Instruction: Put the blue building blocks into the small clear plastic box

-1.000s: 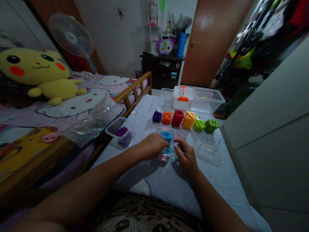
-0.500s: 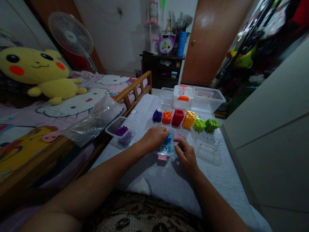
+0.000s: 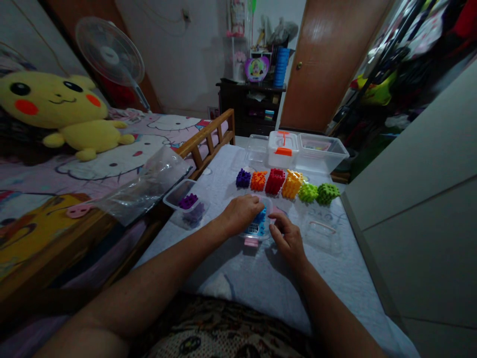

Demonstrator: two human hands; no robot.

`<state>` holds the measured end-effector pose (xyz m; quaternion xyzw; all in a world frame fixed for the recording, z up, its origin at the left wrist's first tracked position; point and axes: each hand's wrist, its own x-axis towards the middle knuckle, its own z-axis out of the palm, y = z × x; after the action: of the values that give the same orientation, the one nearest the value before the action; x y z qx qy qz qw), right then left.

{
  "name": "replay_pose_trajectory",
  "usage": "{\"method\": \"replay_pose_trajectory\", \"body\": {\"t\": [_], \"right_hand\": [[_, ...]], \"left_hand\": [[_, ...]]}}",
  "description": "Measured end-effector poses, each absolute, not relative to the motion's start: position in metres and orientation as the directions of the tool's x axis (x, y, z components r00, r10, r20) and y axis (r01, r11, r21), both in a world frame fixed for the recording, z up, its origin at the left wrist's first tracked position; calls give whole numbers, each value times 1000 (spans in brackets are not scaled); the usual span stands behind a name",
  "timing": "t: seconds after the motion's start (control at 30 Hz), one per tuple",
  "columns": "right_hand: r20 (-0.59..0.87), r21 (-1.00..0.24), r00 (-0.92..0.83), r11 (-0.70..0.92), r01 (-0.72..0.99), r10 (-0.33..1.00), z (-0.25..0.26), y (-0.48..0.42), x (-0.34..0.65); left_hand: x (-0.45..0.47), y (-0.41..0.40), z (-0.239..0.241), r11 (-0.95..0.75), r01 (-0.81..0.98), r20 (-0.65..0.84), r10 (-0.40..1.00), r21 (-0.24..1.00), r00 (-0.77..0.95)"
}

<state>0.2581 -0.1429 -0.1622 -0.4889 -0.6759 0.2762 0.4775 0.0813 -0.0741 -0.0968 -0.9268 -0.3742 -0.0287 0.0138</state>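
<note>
blue toy blocks (image 3: pixel 262 219) sit inside a clear plastic box (image 3: pixel 264 239) on the pale cloth (image 3: pixel 268 298), between the person's two hands. compared with a second ago, the left hand (image 3: pixel 241 214) has shifted toward the far left side of the box, leaving more of the white grid (image 3: pixel 254 228) at the near end uncovered; the right hand (image 3: pixel 287 237) looks unchanged. the left hand's fingers bend down over the box, and i cannot tell whether they grip a piece. the right hand is loosely curled, thumb and forefinger apart, at the box's right rim; whether it touches is unclear. the hands are apart from each other.

six clusters stand in a row beyond the box, one of each colour: indigo (image 3: pixel 243 178), orange (image 3: pixel 258 181), red (image 3: pixel 275 181), yellow (image 3: pixel 292 184), lime (image 3: pixel 308 192) and darker green (image 3: pixel 328 194). they are knobbly plastic, some squared off, the two greens more rounded. one open clear tub (image 3: pixel 167 200) at left holds purple blocks (image 3: pixel 188 201). one pink clasp (image 3: pixel 251 242) juts from the near end of the box. behind the row is one white box (image 3: pixel 280 158) with orange fittings, next to one larger rectangular see-through bin (image 3: pixel 328 161).
</note>
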Motion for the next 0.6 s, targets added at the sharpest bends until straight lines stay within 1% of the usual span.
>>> {"method": "replay_pose_trajectory", "body": {"t": [0.17, 0.3, 0.37, 0.4, 0.47, 0.6], "right_hand": [[383, -842, -56, 374, 390, 922, -164, -143, 259], [376, -851, -59, 370, 373, 925, -164, -143, 259], [373, -856, -53, 365, 367, 927, -164, -143, 259], [372, -856, -48, 363, 367, 927, -164, -143, 259], [373, -857, -44, 362, 368, 927, -164, -143, 259], [365, -856, -53, 358, 373, 929, -163, -144, 259]], "left_hand": [[72, -86, -90, -727, 686, 139, 683, 33, 717], [58, -97, -81, -718, 696, 69, 696, 24, 715], [51, -102, -78, -672, 740, 26, 741, 22, 671], [48, -104, -77, -638, 769, 9, 769, 41, 639], [45, -107, -76, -575, 807, -14, 813, 136, 582], [44, -107, -72, -482, 762, -64, 826, 432, 560]]}}
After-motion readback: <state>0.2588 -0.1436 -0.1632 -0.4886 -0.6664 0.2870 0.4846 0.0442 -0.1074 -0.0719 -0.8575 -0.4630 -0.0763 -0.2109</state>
